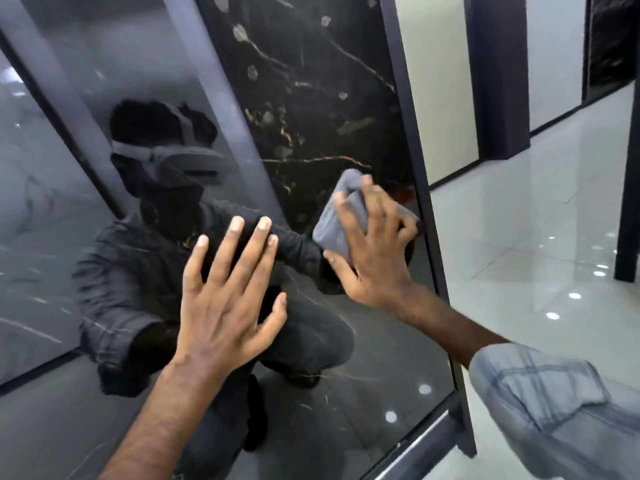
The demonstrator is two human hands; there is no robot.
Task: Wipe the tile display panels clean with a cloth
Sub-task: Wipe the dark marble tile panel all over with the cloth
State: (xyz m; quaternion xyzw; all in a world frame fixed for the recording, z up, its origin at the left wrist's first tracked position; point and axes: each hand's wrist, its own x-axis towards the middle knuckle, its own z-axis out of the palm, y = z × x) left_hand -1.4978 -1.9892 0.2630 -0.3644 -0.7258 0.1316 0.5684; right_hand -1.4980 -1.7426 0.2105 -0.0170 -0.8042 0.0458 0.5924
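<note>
A glossy black marble tile panel (311,98) with gold veins fills the middle of the view in a dark frame. My right hand (372,251) presses a folded grey cloth (341,220) flat against the panel near its right edge, fingers spread over the cloth. Lower and to the left, my left hand (225,299) lies flat on the panel with straight, spread fingers and holds nothing. The polished surface mirrors a crouching person wearing a headset.
The panel's dark metal frame edge (426,209) runs down the right side. Beyond it lies a shiny white floor (536,220) with light spots. Dark posts (498,81) and pale panels stand at the back right. A grey tile panel (41,202) adjoins on the left.
</note>
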